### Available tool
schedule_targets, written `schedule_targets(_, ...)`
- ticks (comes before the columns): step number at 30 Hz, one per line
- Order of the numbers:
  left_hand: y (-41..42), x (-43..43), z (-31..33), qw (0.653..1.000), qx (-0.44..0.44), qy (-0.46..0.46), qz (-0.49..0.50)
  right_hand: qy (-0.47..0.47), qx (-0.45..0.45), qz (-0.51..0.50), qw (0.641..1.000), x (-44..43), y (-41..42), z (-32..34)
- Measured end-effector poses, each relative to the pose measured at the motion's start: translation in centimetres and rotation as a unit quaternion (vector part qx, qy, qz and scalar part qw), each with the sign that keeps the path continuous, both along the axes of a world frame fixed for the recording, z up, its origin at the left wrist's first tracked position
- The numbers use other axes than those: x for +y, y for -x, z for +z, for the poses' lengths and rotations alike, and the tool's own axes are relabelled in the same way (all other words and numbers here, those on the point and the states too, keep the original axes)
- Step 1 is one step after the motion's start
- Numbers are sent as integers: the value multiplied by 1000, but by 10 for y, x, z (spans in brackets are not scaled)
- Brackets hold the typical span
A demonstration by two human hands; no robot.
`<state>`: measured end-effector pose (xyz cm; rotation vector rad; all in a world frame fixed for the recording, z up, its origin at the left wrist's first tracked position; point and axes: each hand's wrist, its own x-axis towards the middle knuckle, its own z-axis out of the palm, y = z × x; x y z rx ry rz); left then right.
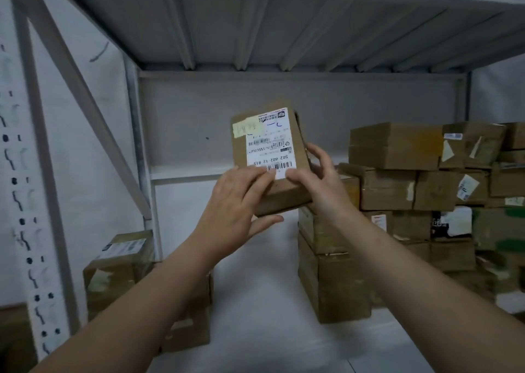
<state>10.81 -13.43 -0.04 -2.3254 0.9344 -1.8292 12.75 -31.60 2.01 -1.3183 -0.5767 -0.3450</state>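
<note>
Mid-frame, left hand (237, 199) and right hand (318, 183) both grip a small labelled parcel (267, 156) held up over the white shelf (255, 301), likely label check; next move calls for stacking it at right on the box pile (397, 173).
</note>
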Motion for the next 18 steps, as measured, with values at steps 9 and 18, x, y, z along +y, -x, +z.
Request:
schedule_targets(9, -7, 42, 44, 953, 222, -153, 136, 538, -257, -99, 797, -8, 28, 32)
schedule_targets(18, -5, 44, 17, 876, 432, 178, -122, 371, -265, -201, 867, 3, 20, 16)
